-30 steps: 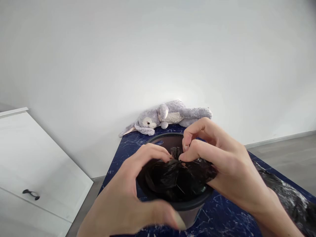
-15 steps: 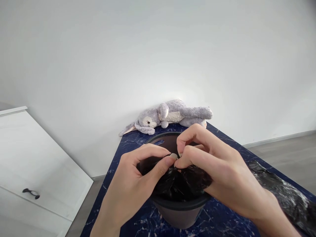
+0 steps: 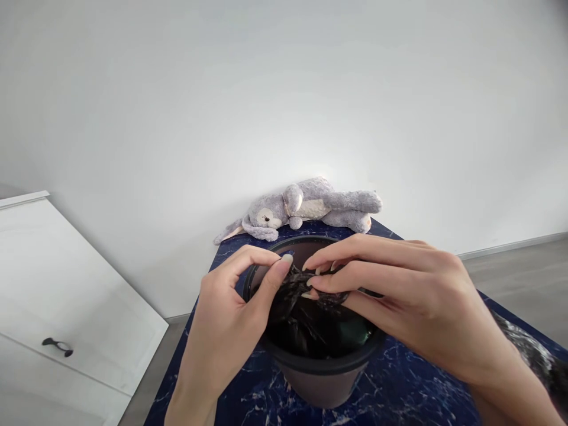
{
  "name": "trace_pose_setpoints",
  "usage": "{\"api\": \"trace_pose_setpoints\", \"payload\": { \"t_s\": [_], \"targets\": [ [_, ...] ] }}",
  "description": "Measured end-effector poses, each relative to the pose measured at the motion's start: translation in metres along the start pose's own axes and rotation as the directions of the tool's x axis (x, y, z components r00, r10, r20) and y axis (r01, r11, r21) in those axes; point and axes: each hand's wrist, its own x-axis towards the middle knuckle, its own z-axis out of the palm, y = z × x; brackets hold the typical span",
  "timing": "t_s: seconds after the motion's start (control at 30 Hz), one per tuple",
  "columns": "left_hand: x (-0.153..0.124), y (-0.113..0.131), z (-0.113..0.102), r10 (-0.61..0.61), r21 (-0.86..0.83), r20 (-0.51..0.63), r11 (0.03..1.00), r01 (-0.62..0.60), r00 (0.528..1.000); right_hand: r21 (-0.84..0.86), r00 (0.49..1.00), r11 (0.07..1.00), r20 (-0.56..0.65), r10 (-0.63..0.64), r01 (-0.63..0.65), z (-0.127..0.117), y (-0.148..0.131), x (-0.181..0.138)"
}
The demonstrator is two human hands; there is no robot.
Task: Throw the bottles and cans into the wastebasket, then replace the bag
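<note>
A dark round bin (image 3: 323, 370) stands on a blue marbled table (image 3: 390, 396). A crumpled black plastic bag (image 3: 310, 322) sits in its mouth. My left hand (image 3: 233, 331) pinches the bag's top between thumb and forefinger at the bin's left rim. My right hand (image 3: 412, 302) reaches in from the right, its fingers closed on the same bunched plastic just beside the left fingertips. Both hands hover over the bin opening.
A grey plush rabbit (image 3: 306, 207) lies at the table's far end against the white wall. More black plastic (image 3: 532, 355) trails along the table's right edge. A white cabinet (image 3: 57, 319) with a dark handle stands at the left. Grey floor shows on the right.
Both hands have shifted on the bag's top. The right fingers have stretched out flatter and lower, the left hand has risen to pinch the plastic, and more of the bin's inside shows.
</note>
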Motion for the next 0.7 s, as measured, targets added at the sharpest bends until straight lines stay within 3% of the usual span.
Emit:
{"api": "trace_pose_setpoints", "payload": {
  "t_s": [0.13, 0.33, 0.5, 0.7],
  "targets": [
    [0.005, -0.009, 0.001, -0.028, 0.078, -0.085, 0.996, 0.035, 0.996, -0.026, 1.0, 1.0, 0.004, 0.01, -0.01, -0.002, 0.003, -0.002],
    [0.017, -0.031, -0.004, -0.106, 0.147, -0.173, 0.98, 0.132, 0.979, -0.058, 0.991, 0.997, 0.119, 0.054, -0.047, -0.004, 0.011, -0.005],
    [0.026, -0.049, -0.009, -0.165, 0.196, -0.241, 0.957, 0.214, 0.956, -0.09, 0.989, 0.992, 0.114, 0.093, -0.083, -0.006, 0.018, -0.008],
    [0.035, -0.067, -0.011, -0.203, 0.119, -0.287, 0.962, 0.245, 0.936, -0.12, 0.963, 0.968, 0.132, 0.234, -0.219, -0.014, 0.026, -0.012]
  ]
}}
